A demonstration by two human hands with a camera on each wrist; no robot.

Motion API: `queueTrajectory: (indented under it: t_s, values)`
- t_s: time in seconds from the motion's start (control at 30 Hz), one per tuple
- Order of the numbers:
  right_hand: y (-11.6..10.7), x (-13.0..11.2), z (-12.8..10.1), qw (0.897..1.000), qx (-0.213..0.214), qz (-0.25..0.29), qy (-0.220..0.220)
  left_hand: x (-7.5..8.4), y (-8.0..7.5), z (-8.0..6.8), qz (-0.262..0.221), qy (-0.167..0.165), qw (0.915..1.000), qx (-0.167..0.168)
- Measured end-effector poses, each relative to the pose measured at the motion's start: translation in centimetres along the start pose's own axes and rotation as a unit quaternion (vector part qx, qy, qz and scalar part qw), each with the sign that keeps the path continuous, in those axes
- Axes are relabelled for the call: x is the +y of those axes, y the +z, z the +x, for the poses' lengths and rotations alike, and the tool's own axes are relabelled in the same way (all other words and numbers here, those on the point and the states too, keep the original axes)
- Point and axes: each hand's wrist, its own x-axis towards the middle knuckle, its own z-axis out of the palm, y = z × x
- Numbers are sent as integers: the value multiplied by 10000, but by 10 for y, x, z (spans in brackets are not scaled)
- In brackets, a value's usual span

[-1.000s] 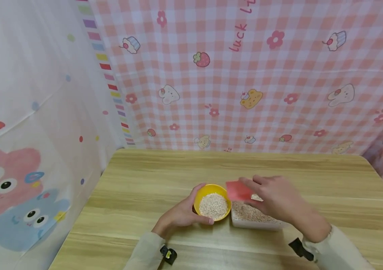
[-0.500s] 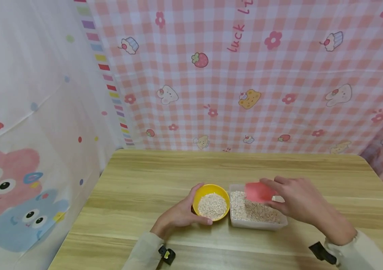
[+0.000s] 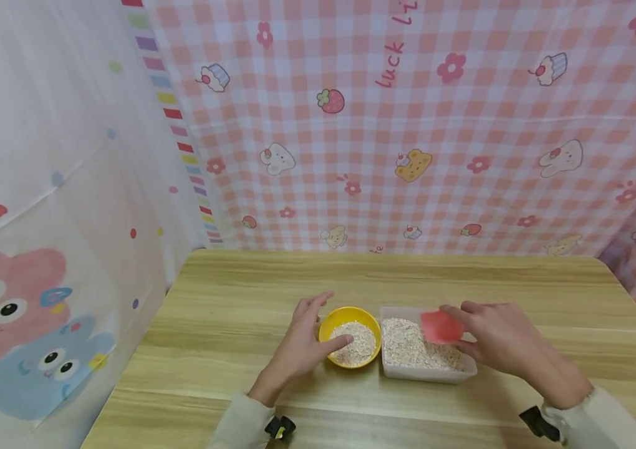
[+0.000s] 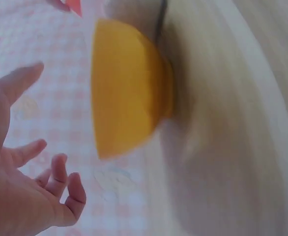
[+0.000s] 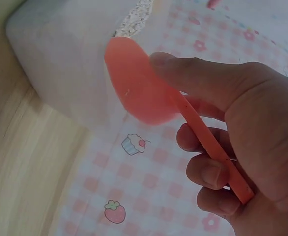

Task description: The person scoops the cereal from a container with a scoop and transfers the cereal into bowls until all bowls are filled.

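Note:
My right hand (image 3: 502, 340) grips a pink scoop (image 3: 440, 327) by its handle, fingers curled round it in the right wrist view, where the scoop's bowl (image 5: 136, 86) hangs over the tub's edge. Below it in the head view, a whitish plastic tub (image 3: 430, 375) holds pale oat-like flakes (image 3: 416, 346). Just left of the tub stands a yellow bowl (image 3: 346, 314), part filled with the same flakes. My left hand (image 3: 300, 349) is spread beside that bowl, its thumb over the rim. The left wrist view shows the hand (image 4: 26, 191) apart from the bowl (image 4: 127, 88).
Both containers stand side by side on a wood-grain table (image 3: 262, 280). A pink checked cloth (image 3: 368, 137) hangs behind the table, and a white printed cloth (image 3: 99, 187) hangs on the left.
The scoop has moved right, from beside the bowl to the tub's right part. My left hand has let go of the bowl, its fingers lifting and spreading.

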Motion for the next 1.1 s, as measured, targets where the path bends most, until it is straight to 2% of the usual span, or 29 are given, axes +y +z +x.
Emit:
queueTrajectory:
  t_s: [0.1, 0.37, 0.47, 0.63, 0.73, 0.93, 1.1]
  values:
    - [2, 0, 1, 9999, -123, -29, -5, 12, 5, -1, -76, 164, 9998, 17]
    - [8, -3, 3, 9989, -442, -116, 101, 29, 26, 1, 195, 672, 9961, -546]
    - [12, -3, 2, 9988, -454, -115, 108, 34, 33, 3, 393, 594, 9948, -729]
    - [15, -3, 2, 9988, -474, -15, 140, 40, 41, 6, 824, 249, 9910, -1021]
    - [16, -2, 2, 9988, -458, 63, 151, 42, 45, 9, 956, 190, 9883, -1172]
    - [18, 0, 2, 9989, -427, 116, 151, 43, 52, 11, 979, 53, 9867, -1295]
    - [21, 2, 3, 9989, -403, 188, 120, 44, 54, 12, 967, 93, 9861, -1351]
